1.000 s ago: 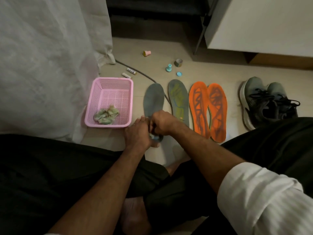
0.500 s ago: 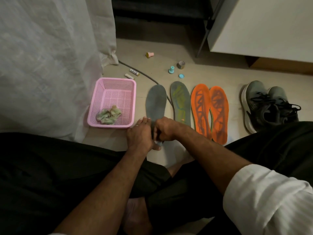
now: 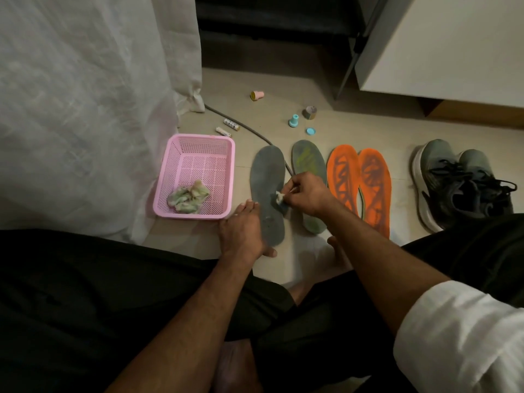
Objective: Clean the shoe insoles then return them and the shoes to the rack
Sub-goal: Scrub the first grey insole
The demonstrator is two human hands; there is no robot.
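Several insoles lie side by side on the floor: a plain grey insole [image 3: 266, 177], a grey insole with yellow-green marks [image 3: 307, 160], and two orange insoles [image 3: 343, 180] [image 3: 374, 182]. My right hand [image 3: 304, 194] pinches a small white wipe [image 3: 280, 197] against the middle of the plain grey insole. My left hand [image 3: 242, 231] lies flat with straight fingers along that insole's left edge near the heel. A pair of dark grey shoes [image 3: 459, 182] stands at the right.
A pink basket [image 3: 224, 143] holding crumpled used wipes [image 3: 188, 196] sits left of the insoles. Small caps, a tape roll [image 3: 310, 112], two batteries and a cable [image 3: 241, 127] lie on the floor beyond. White curtain at left, white cabinet [image 3: 442, 46] at back right.
My right hand has moved up from the heel to the middle of the plain grey insole with the wipe. My left hand stays at the heel.
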